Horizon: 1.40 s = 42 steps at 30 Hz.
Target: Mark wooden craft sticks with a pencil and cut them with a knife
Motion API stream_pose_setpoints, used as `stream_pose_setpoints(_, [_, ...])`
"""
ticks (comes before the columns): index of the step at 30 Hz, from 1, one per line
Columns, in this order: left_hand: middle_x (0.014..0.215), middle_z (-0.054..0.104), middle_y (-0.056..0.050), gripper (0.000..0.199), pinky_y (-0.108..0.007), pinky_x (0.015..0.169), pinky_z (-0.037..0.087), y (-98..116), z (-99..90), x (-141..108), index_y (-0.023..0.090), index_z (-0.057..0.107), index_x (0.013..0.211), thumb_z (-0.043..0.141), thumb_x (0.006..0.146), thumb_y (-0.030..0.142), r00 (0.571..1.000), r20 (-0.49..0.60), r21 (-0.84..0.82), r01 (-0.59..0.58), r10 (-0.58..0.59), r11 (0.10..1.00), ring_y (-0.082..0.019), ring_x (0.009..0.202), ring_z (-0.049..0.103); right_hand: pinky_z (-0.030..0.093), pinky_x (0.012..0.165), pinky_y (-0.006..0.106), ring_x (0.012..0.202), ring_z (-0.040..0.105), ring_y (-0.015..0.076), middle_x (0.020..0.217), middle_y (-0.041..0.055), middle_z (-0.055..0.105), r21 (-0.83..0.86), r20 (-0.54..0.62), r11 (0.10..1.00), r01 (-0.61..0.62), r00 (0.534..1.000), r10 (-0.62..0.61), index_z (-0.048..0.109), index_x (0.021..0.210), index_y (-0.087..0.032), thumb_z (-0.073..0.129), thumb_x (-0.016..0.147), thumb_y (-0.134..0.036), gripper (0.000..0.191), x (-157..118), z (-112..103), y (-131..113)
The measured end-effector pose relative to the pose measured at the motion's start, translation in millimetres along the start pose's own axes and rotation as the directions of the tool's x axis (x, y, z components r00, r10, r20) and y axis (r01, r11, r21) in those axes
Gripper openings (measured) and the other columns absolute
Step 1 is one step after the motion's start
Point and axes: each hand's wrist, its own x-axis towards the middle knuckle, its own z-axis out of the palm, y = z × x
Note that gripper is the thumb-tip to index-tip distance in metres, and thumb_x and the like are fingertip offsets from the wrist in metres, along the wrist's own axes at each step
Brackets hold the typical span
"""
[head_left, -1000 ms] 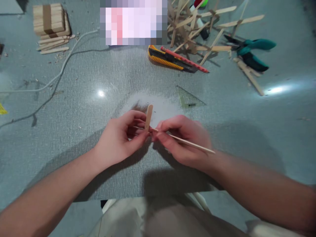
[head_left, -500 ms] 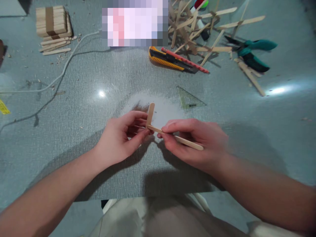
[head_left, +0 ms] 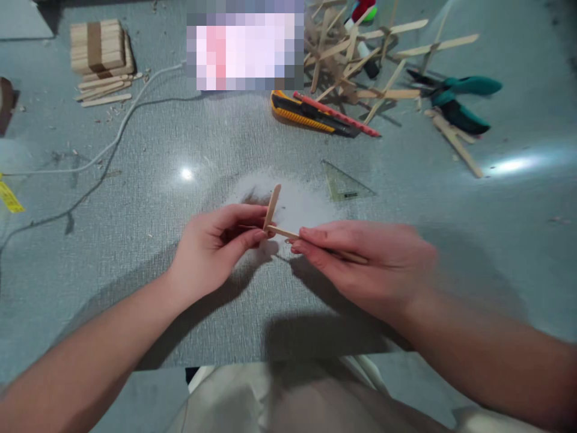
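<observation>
I have the first craft stick (head_left: 272, 206) between the fingers of the left hand (head_left: 211, 246), its free end pointing away from the body. The right hand (head_left: 374, 255) grips the second craft stick (head_left: 283, 232) lengthwise, and its tip appears to touch the lower end of the first, making a corner just above the worktop (head_left: 225, 138). From here I can't tell whether that corner is fixed or merely held in contact, so I'd call this pair unfinished.

Under the hands I see a patch of pale dust (head_left: 302, 204), with a clear set square (head_left: 345, 185) just beside it. Farther out, a red pencil (head_left: 336, 113) lies across a yellow-and-black utility knife (head_left: 302, 114). The pile of crossed sticks (head_left: 324, 54) behind them looks to me like pieces already put together; green-handled pliers (head_left: 451, 96) are at its right. The banded bundle of sticks (head_left: 97, 48), far left, seems unused stock, held by a brown strip, with loose sticks (head_left: 106, 90) near it.

As for containers, a dark-ended white tube (head_left: 370, 66) is partly hidden by the pile; I can't tell its contents.
</observation>
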Motion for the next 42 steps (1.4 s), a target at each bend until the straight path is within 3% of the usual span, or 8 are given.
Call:
stream_pose_setpoints(6, [0.098,0.083,0.0,0.029,-0.035,0.091,0.067,3,-4.6,3,0.028,0.082,0.104,0.089,0.076,0.021,0.995,-0.051,-0.043,0.087,-0.089,0.995,-0.019,0.093,0.08,0.067,0.061,0.031,0.07,0.08,0.0186,0.085,-0.0033,0.084,0.133,-0.083,0.985,-0.112,0.989,0.123,0.082,0.094,-0.035,0.085,0.087,-0.025,0.012,-3,7,4])
stream_pose_setpoints(11, [0.098,0.083,0.0,0.02,-0.037,0.088,0.069,5,-3.6,2,0.028,0.083,0.1,0.085,0.081,0.022,0.993,-0.046,-0.047,0.111,-0.113,0.993,-0.019,0.09,0.08,0.067,0.06,0.028,0.069,0.079,0.0169,0.087,-0.0031,0.084,0.313,-0.039,0.927,-0.208,0.972,0.232,0.082,0.097,-0.034,0.087,0.085,-0.026,0.015,-1,10,3])
stream_pose_setpoints(16, [0.103,0.082,-0.001,0.019,-0.039,0.087,0.07,7,-2.6,3,0.028,0.082,0.101,0.085,0.083,0.026,0.992,-0.03,-0.044,0.118,-0.119,0.992,-0.02,0.092,0.079,0.069,0.068,0.031,0.076,0.081,0.0181,0.095,-0.0028,0.084,0.163,-0.027,0.983,-0.09,0.995,0.096,0.081,0.103,-0.035,0.081,0.09,-0.021,0.019,0,5,1])
stream_pose_setpoints(22, [0.098,0.083,0.001,0.012,-0.032,0.081,0.068,7,-4.3,1,0.03,0.084,0.095,0.084,0.084,0.025,0.997,-0.061,0.049,0.049,-0.046,0.998,-0.016,0.085,0.078,0.067,0.065,0.029,0.072,0.08,0.0173,0.093,-0.0029,0.084,0.057,-0.01,0.998,-0.04,0.999,0.04,0.08,0.101,-0.034,0.08,0.092,-0.022,0.015,1,1,2])
stream_pose_setpoints(28, [0.094,0.083,0.002,0.012,-0.035,0.083,0.068,10,-5.5,-2,0.033,0.084,0.093,0.086,0.082,0.027,0.998,-0.063,0.117,0.025,-0.017,0.993,-0.019,0.086,0.079,0.061,0.061,0.026,0.064,0.076,0.0134,0.085,-0.0033,0.083,-0.135,0.023,0.987,0.09,0.996,-0.088,0.077,0.105,-0.03,0.075,0.094,-0.019,0.016,5,-1,-3])
stream_pose_setpoints(32, [0.093,0.083,0.001,0.016,-0.037,0.086,0.068,10,-6.5,-1,0.031,0.084,0.091,0.091,0.077,0.031,0.997,-0.071,0.116,0.051,-0.043,0.992,-0.021,0.087,0.08,0.058,0.055,0.026,0.052,0.068,0.0113,0.073,-0.0044,0.079,-0.132,0.049,0.983,0.13,0.991,-0.124,0.077,0.105,-0.029,0.07,0.095,-0.016,0.018,8,-1,-4])
stream_pose_setpoints(42, [0.086,0.083,0.002,0.02,-0.03,0.075,0.065,9,-9.3,2,0.031,0.085,0.087,0.095,0.07,0.025,0.996,-0.07,0.07,0.064,-0.059,0.995,-0.018,0.079,0.078,0.056,0.053,0.027,0.054,0.071,0.0128,0.07,-0.005,0.078,-0.096,0.107,0.986,0.136,0.986,-0.125,0.075,0.102,-0.029,0.064,0.096,-0.015,0.018,8,1,-5])
